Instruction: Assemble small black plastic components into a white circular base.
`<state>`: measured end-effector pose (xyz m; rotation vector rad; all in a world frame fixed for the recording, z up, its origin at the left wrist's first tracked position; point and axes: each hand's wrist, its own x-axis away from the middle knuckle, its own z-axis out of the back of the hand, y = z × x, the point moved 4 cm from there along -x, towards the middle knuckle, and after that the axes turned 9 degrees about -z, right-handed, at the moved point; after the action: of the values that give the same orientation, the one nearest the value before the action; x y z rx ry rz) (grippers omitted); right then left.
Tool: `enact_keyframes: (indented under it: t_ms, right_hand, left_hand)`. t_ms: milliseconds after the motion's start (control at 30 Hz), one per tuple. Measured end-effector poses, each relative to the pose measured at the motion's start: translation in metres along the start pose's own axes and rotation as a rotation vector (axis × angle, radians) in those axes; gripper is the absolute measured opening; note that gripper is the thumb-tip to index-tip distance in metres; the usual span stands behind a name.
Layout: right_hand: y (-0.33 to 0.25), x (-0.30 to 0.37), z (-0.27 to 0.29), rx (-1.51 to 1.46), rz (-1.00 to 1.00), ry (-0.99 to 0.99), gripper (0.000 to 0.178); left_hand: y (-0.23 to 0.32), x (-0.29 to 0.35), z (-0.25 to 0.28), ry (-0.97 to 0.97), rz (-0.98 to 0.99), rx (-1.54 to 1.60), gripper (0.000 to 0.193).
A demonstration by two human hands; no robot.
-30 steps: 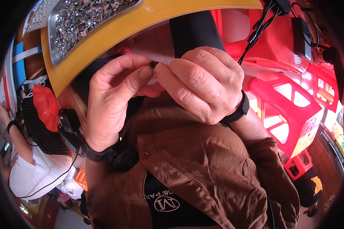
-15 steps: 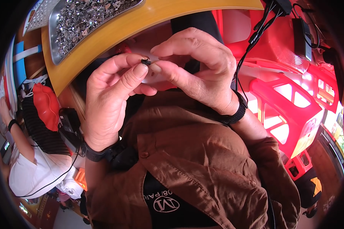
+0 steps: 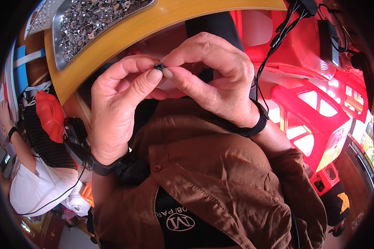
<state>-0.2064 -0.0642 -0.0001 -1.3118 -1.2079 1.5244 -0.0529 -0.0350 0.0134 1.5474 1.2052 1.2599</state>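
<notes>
A tiny black part [image 3: 159, 66] sits between the fingertips of both hands, in front of my chest and beyond the near edge of the table. My left hand [image 3: 122, 91] pinches it between thumb and index finger. From the other side, my right hand [image 3: 214, 74] closes thumb and index finger on the same spot. Its exact kind is too small to make out, and the fingertips cover much of it. Up at the left, a metal tray [image 3: 60, 62] holds a heap of small shiny metal pieces [image 3: 91, 27].
The tray rests on a yellow-edged table [image 3: 174, 17]. Black cables [image 3: 274, 41] hang at the right, near my right wrist. Red plastic chairs [image 3: 311, 120] stand on the right. At the left are a red pouch-like object [image 3: 50, 116] and another person's arm [image 3: 23, 149].
My right thumb and index finger have closed in against the black part, where the index finger was raised before. The co-worker's hand at the far left has shifted slightly.
</notes>
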Motion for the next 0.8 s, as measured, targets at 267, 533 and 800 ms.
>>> enact_keyframes:
  t_ms: [267, 533, 800]
  right_hand:
    - [-0.0050, -0.0016, -0.0002, 0.190, 0.175, 0.028, 0.013]
    - [-0.0064, 0.0002, -0.0017, 0.175, 0.138, 0.051, 0.013]
    - [-0.0030, 0.0008, -0.0032, 0.189, 0.188, 0.052, 0.013]
  left_hand:
    - [-0.0003, 0.0013, 0.0013, -0.005, 0.046, 0.019, 0.018]
    - [-0.0016, 0.0012, 0.0020, -0.013, 0.075, 0.035, 0.019]
    - [-0.0016, 0.0011, -0.0008, -0.011, 0.060, 0.037, 0.020]
